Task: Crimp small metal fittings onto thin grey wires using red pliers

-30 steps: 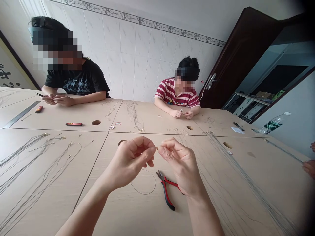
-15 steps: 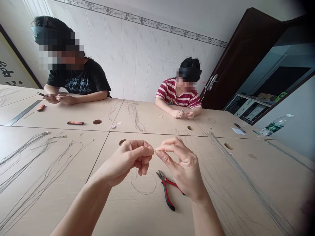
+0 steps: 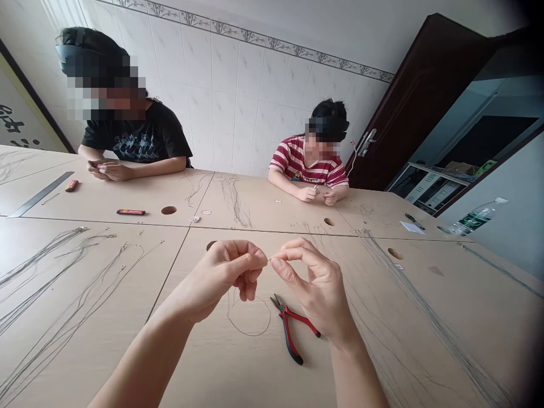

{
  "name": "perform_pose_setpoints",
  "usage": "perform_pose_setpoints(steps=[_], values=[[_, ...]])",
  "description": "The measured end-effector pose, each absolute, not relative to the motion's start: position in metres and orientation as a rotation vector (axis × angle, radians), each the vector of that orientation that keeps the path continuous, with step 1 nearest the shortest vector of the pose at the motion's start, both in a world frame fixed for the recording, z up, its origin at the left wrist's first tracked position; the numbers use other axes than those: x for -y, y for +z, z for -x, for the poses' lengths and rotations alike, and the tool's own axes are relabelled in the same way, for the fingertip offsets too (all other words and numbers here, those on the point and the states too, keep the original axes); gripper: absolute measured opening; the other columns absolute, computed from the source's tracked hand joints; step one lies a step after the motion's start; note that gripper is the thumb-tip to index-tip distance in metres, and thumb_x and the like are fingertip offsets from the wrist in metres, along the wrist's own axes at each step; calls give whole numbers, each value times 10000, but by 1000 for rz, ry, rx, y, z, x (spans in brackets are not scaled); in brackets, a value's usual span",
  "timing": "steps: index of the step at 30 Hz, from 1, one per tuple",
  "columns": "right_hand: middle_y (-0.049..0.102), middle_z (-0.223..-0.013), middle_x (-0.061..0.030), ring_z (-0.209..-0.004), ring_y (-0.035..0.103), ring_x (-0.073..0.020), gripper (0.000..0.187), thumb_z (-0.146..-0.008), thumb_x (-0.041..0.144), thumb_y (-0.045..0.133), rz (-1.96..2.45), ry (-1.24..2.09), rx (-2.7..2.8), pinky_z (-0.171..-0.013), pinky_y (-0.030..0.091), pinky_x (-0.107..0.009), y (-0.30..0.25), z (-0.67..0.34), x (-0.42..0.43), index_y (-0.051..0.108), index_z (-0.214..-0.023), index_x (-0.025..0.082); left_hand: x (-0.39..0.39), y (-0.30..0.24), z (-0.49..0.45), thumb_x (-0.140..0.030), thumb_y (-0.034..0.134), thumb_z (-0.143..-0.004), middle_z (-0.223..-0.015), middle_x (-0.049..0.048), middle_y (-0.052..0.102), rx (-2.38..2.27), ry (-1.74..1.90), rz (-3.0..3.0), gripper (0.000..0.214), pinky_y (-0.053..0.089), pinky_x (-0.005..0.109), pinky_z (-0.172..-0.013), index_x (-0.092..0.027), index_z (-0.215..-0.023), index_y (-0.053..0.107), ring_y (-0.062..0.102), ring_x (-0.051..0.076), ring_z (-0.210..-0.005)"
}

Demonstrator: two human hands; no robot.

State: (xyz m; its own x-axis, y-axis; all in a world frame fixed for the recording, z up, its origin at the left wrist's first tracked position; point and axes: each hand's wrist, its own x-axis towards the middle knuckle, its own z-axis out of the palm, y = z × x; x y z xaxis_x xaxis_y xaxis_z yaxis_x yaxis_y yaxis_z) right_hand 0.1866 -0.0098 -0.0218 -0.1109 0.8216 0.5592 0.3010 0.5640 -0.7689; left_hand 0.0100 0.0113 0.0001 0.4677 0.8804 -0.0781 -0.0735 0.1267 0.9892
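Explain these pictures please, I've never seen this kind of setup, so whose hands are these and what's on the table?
No machine here: these are a person's bare hands. One camera, worn on that person's head, looks forward and down. The left hand and right hand pinch a tiny gold-coloured piece, too small to make out clearly. On the table lie pliers with red and black handles, and thin cords at both sides. A cord loop shows below the left hand. Across the table sit two other people.
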Motion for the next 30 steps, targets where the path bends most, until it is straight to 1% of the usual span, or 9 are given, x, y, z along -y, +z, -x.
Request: perform_pose_setpoints(steps=[6,10,12,14,17,19,23,30], values=[[584,-819,31,-839,550,-128,133,-924,228,606,971,605,1663,-790,422,-286,-21,-185,11,607,-791,237,-10,1,-11,-273,615,-870,-566,-33,561,-826,813,-1245,209,428,189,-493,-142,-709,595,542,72,-476],[576,-814,35,-830,540,-124,159,-926,241,601,992,622,1616,-792,413,-277,-22,-185,10,581,-768,233,-9,2,-11,-315,606,-890,-719,1,620,-833,845,-1250,229,490,214,-541,-147,-733,599,635,120,-610],[571,-813,36,-823,534,-122,164,-925,247,601,1000,625,1598,-784,408,-273,-22,-186,9,578,-763,231,-10,2,-11,-328,599,-898,-783,15,639,-839,854,-1260,226,517,226,-578,-150,-761,613,656,136,-671],[565,-811,35,-813,527,-121,167,-924,255,601,1008,635,1586,-771,404,-270,-21,-186,9,580,-761,230,-11,2,-10,-329,601,-899,-806,17,646,-832,848,-1274,210,523,226,-587,-153,-787,626,664,139,-686],[560,-805,32,-806,522,-124,175,-922,265,602,1001,677,1564,-764,401,-272,-20,-187,9,579,-753,227,-11,2,-9,-288,622,-882,-787,5,648,-818,845,-1278,147,510,208,-561,-157,-817,637,665,128,-657],[558,-806,29,-810,521,-127,177,-920,268,602,994,707,1548,-768,400,-275,-20,-187,10,578,-750,226,-10,3,-9,-269,645,-864,-734,-5,642,-818,843,-1280,131,493,192,-540,-153,-802,640,649,112,-616],[557,-810,22,-818,521,-134,173,-915,278,608,992,735,1530,-778,399,-281,-21,-187,10,583,-752,224,-9,4,-10,-332,685,-840,-648,-12,629,-833,837,-1280,223,477,188,-513,-140,-741,628,599,88,-532],[566,-837,13,-835,532,-141,161,-920,299,603,982,794,1520,-788,406,-289,-20,-186,9,597,-778,223,-10,5,-10,-363,697,-832,-649,-12,631,-839,850,-1277,251,476,192,-516,-139,-744,624,593,88,-532]])
